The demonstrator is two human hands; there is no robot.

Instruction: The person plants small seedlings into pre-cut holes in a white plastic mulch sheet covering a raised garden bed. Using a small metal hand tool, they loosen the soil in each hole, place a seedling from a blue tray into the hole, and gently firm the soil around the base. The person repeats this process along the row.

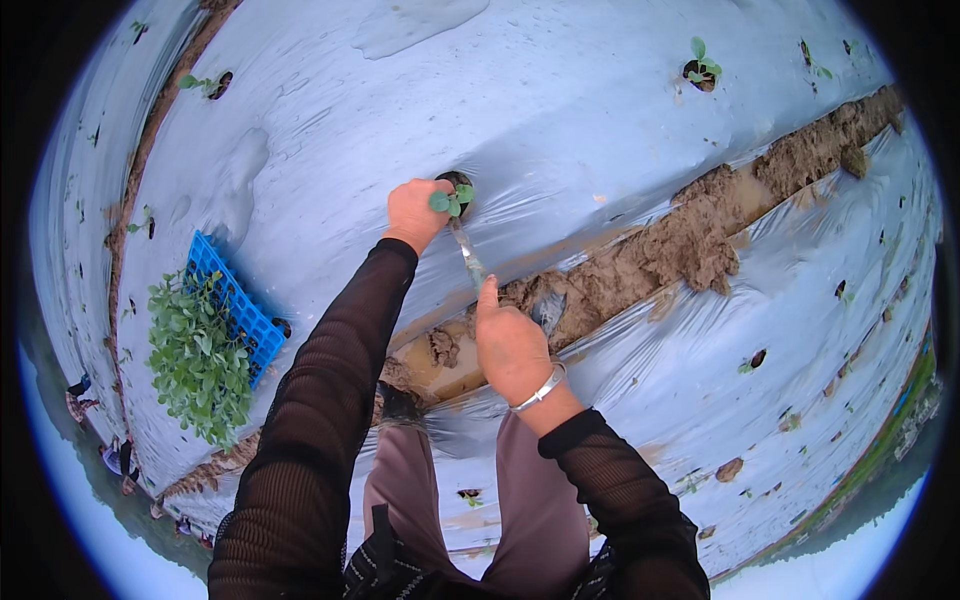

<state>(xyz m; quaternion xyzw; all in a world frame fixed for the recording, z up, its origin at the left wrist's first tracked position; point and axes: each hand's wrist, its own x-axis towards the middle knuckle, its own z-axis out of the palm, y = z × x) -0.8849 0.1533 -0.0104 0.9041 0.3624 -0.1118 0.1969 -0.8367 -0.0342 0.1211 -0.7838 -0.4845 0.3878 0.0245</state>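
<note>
My left hand (417, 212) is closed around a small green seedling (451, 200) at a round planting hole (457, 178) in the silvery plastic mulch film (360, 127). The seedling's leaves stick out past my fingers, while its roots are hidden. My right hand (511, 346), with a bracelet on its wrist, grips the handle of a narrow metal hand tool (466, 247). My index finger lies along that handle. The tool's far end reaches to the hole, just below the seedling, and its tip cannot be made out.
A blue seedling tray (251, 324) with many leafy seedlings (201, 352) rests on the film at left. A muddy furrow (637, 262) with standing water runs diagonally between the film-covered beds. Planted seedlings (702, 69) stand in other holes. Several people (79, 397) are far off at left.
</note>
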